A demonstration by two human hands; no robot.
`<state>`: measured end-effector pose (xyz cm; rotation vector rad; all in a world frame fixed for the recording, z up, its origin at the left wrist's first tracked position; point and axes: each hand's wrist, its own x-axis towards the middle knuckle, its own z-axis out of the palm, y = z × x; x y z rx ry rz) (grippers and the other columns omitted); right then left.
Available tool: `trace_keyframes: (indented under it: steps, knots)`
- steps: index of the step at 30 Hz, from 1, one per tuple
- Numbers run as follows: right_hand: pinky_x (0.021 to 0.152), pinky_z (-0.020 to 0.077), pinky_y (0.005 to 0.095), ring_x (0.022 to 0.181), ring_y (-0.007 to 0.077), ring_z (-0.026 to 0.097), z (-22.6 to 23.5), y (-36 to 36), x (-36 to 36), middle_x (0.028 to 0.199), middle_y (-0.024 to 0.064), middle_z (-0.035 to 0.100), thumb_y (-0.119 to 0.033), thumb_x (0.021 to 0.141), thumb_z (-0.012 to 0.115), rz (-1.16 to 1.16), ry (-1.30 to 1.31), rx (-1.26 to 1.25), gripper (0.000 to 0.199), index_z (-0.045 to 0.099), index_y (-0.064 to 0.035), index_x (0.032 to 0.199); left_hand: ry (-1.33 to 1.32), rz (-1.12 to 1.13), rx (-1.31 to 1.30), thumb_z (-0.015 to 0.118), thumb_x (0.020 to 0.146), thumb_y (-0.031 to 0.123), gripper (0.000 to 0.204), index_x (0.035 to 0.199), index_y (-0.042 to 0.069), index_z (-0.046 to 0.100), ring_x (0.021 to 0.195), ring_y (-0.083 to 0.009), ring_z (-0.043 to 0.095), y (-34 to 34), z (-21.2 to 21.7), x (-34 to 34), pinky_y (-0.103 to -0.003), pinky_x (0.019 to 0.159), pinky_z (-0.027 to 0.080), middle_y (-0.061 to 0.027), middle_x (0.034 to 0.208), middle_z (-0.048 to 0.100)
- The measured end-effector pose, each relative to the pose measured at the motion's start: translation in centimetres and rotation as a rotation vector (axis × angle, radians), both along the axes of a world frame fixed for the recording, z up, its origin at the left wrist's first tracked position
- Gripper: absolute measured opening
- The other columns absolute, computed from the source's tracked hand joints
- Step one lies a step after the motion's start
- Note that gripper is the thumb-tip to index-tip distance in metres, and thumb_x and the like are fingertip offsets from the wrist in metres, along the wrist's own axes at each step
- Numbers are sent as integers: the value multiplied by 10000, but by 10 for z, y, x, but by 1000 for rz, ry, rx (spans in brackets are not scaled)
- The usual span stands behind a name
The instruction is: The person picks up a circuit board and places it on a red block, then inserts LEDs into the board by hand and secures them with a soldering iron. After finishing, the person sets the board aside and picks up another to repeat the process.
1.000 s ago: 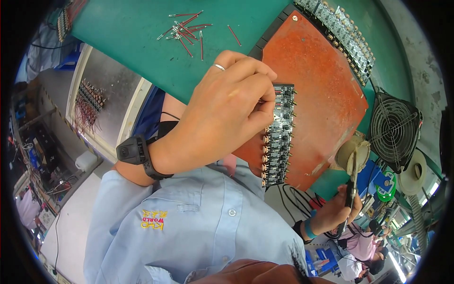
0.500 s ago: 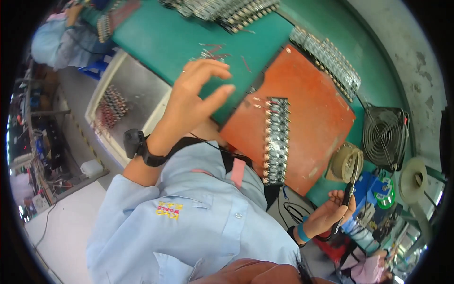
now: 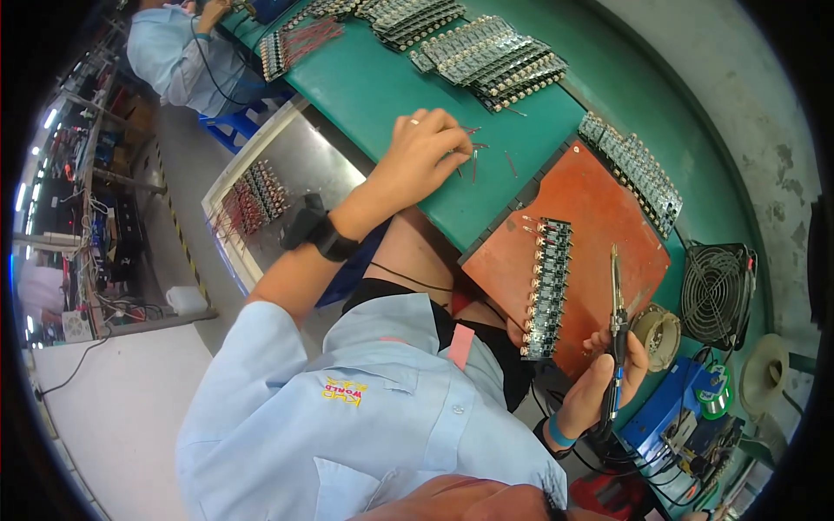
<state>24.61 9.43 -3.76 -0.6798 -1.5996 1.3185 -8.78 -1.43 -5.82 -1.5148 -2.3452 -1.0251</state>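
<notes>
My left hand [image 3: 426,156] is over the green mat [image 3: 356,91], its thumb and fingers curled together at a few short red wires [image 3: 477,156]. Whether a wire is between the fingertips is hidden. My right hand [image 3: 612,369] grips the handle of a soldering iron [image 3: 618,321], whose metal tip points away from me above the orange board [image 3: 578,204]. A strip of small circuit boards [image 3: 547,291] lies lengthwise on that board, left of the iron. Two short wire ends stick out at its far left corner.
Rows of circuit board strips [image 3: 495,56] lie at the back, and another stack [image 3: 632,169] beside the orange board. A fan [image 3: 717,293], a round tip-cleaning pot [image 3: 658,334] and a blue soldering station [image 3: 662,404] stand right. A tray [image 3: 323,139] holds wired boards. A co-worker sits far left.
My left hand has reached down to the loose wires and its fingers have closed together. The soldering iron has swung from the pot to over the orange board. The whole view has shifted.
</notes>
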Motion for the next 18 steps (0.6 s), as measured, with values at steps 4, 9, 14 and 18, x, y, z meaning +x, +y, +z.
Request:
trace_keyframes:
  steps: [4, 9, 14, 18]
  knots:
    - [787, 502, 338, 908, 206, 593, 0, -4, 1, 1032, 162, 588, -199, 906, 596, -15, 2, -4, 434, 453, 58, 1225, 92, -227, -96, 689, 794, 162, 97, 868, 124, 641, 983, -246, 497, 24, 2, -17, -395, 858, 330, -42, 944, 545]
    - [787, 512, 341, 902, 216, 609, -2, -6, 0, 1023, 167, 602, -185, 894, 610, -17, 29, -16, 436, 457, 58, 1222, 66, -347, -304, 663, 823, 167, 73, 864, 127, 617, 976, -240, 486, 24, 6, -34, -404, 858, 318, -36, 937, 530]
    - [781, 523, 343, 888, 225, 628, -2, -4, 1, 1010, 174, 618, -168, 881, 620, -21, 10, -15, 433, 464, 58, 1216, 194, -374, -275, 631, 850, 163, 66, 894, 133, 594, 964, -241, 483, 28, -2, -29, -399, 863, 318, -36, 927, 520]
    - [781, 527, 340, 883, 226, 634, -2, -3, 1, 1006, 178, 624, -162, 878, 621, -8, 7, -13, 429, 467, 58, 1214, 172, -346, -241, 617, 863, 146, 73, 903, 116, 564, 961, -240, 465, 29, 0, -18, -384, 879, 308, -34, 949, 513]
